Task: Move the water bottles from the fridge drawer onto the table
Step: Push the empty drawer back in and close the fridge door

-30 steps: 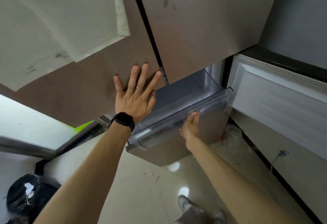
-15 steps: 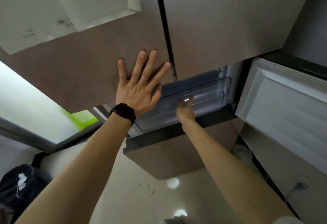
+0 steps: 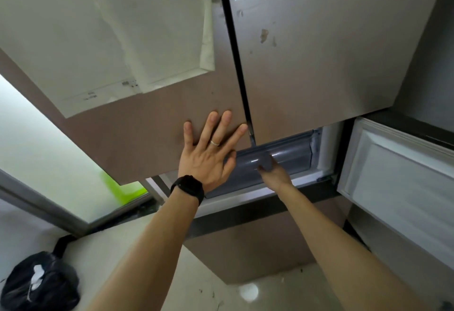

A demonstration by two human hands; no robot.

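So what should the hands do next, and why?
Probably take the right hand off the clear drawer and swing the open lower door shut. The drawer looks pushed back into the fridge, no bottles show in it, and the left hand lies flat on the upper door, holding nothing.

Fridge door (image 3: 319, 52) brushed, satin; drawer (image 3: 290, 156) translucent plastic, perhaps glossy.

Right hand (image 3: 274, 175) fingertips hidden against the fridge drawer (image 3: 277, 161).
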